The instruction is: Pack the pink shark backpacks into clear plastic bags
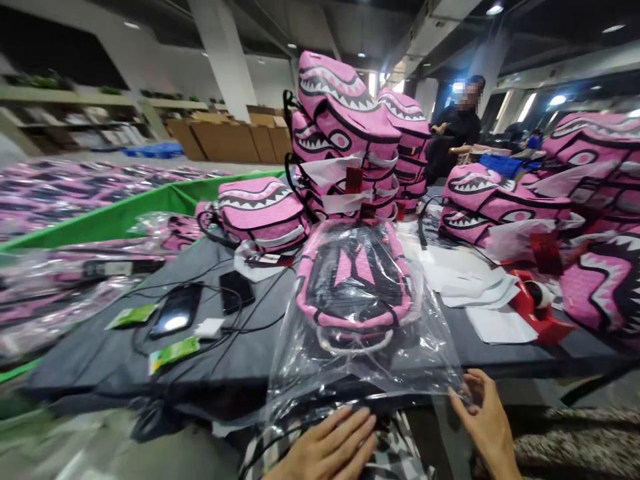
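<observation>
A pink shark-mouth backpack (pixel 356 283) lies inside a clear plastic bag (pixel 400 353) on the dark table (pixel 100 353) in front of me. My left hand (pixel 330 450) lies flat with fingers stretched out on the bag's open lower edge, at the table's near side. My right hand (pixel 487 420) pinches the bag's lower right corner between thumb and fingers.
Stacks of pink shark backpacks (pixel 345 127) rise behind, with more at the right (pixel 500 200). Two phones (pixel 177 310) with cables, a white charger and green packets lie at the left. White papers (pixel 465 277) and a red tape dispenser (pixel 540 310) sit at the right. A person (pixel 457 130) sits far back.
</observation>
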